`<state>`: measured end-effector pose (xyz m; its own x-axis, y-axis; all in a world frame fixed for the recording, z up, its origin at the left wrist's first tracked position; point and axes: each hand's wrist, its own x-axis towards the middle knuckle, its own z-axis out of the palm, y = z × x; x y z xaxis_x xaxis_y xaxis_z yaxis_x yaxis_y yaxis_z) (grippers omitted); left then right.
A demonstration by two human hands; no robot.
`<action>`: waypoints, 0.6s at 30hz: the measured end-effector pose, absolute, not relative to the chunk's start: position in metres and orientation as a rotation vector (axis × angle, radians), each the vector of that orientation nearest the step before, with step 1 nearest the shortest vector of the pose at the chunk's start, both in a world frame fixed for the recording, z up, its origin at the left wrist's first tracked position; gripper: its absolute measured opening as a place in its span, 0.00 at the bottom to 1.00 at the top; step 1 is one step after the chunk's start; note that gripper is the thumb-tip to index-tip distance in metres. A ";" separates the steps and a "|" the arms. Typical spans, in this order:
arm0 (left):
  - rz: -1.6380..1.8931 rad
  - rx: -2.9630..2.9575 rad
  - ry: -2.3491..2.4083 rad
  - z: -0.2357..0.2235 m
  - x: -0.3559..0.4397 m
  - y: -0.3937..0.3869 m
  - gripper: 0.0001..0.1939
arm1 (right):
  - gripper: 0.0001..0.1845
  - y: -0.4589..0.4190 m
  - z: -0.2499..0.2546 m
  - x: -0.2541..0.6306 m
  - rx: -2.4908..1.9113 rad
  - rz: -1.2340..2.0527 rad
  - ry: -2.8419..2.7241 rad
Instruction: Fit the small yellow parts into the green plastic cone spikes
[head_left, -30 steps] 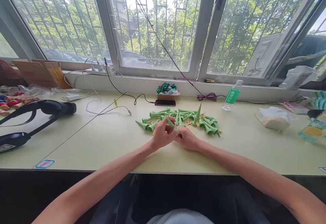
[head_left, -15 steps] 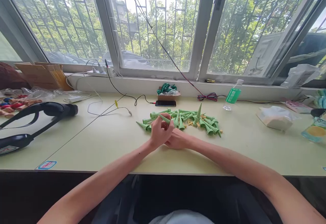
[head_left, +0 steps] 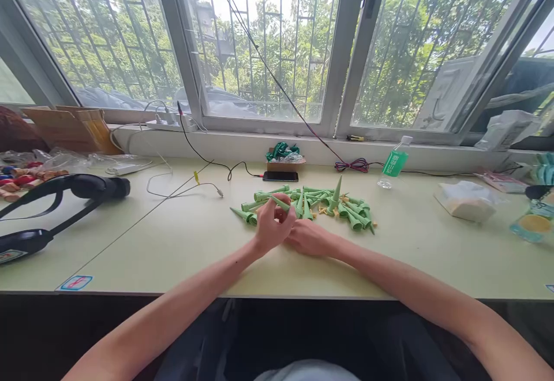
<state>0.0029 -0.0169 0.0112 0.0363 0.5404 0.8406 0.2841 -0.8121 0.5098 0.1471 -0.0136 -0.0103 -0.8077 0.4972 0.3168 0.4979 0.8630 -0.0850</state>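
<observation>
So the left hand (head_left: 273, 228) has a green cone (head_left: 280, 202) pinched between thumb and fingers, grip pretty much closed on it. The cone sits up at the fingertips, kinda tilted, narrow end poking out to the far left and the wider part back by the fingers. Right hand (head_left: 308, 238) is tucked up against the left one, knuckles up, fingers mostly hidden, so can't tell if it's got anything. Just beyond both is a messy cone pile (head_left: 355, 217) with yellowish bits (head_left: 321, 210) mixed in, and one upright cone (head_left: 336, 197) on the right side.
</observation>
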 end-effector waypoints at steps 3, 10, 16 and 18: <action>1.829 2.105 0.851 0.011 0.003 -0.017 0.08 | 0.14 -0.021 -0.009 0.162 -0.799 -0.047 -2.690; 1.711 2.121 0.884 0.012 0.006 -0.017 0.07 | 0.08 -0.032 -0.013 0.185 -0.910 0.030 -2.521; 1.556 2.085 0.953 0.010 0.005 -0.010 0.06 | 0.07 -0.025 -0.010 0.180 -0.932 0.199 -2.412; 1.537 2.069 0.993 0.011 0.003 -0.008 0.06 | 0.09 -0.021 -0.009 0.182 -0.931 0.245 -2.356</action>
